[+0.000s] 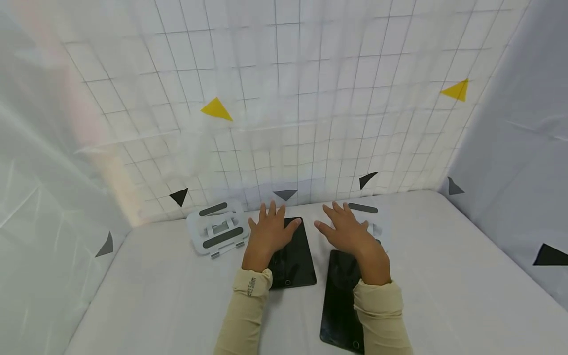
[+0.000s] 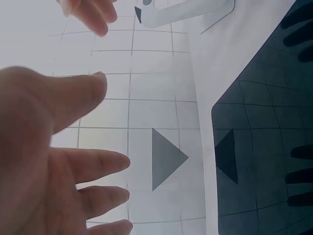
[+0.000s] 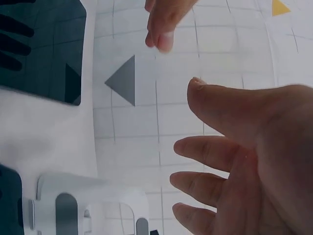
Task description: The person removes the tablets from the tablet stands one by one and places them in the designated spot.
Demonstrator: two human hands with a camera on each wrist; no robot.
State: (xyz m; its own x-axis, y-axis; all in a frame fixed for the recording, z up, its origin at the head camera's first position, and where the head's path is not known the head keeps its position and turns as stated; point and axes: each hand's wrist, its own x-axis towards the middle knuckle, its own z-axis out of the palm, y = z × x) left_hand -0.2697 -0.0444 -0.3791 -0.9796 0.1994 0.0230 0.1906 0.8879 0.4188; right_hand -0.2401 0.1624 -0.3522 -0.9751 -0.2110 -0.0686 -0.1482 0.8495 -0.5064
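Observation:
My left hand (image 1: 269,233) is held with spread, straight fingers above a black tablet (image 1: 301,261) on the white table, covering part of it. In the left wrist view the fingers of that hand (image 2: 63,147) hold nothing, and the tablet (image 2: 264,147) reflects them. My right hand (image 1: 348,230), fingers also spread, hovers over a white folding stand (image 1: 380,219) with grey pads, partly hiding it. Below its wrist lies a second black tablet (image 1: 339,296), half covered by the forearm. The right wrist view shows this hand (image 3: 244,152) empty, apart from the stand (image 3: 98,188).
Another white folding stand (image 1: 219,229) lies folded on the table (image 1: 168,296) to the left. A grid-lined white sheet (image 1: 301,123) with black and yellow triangles rises behind the table. Pale sheets hang at both sides.

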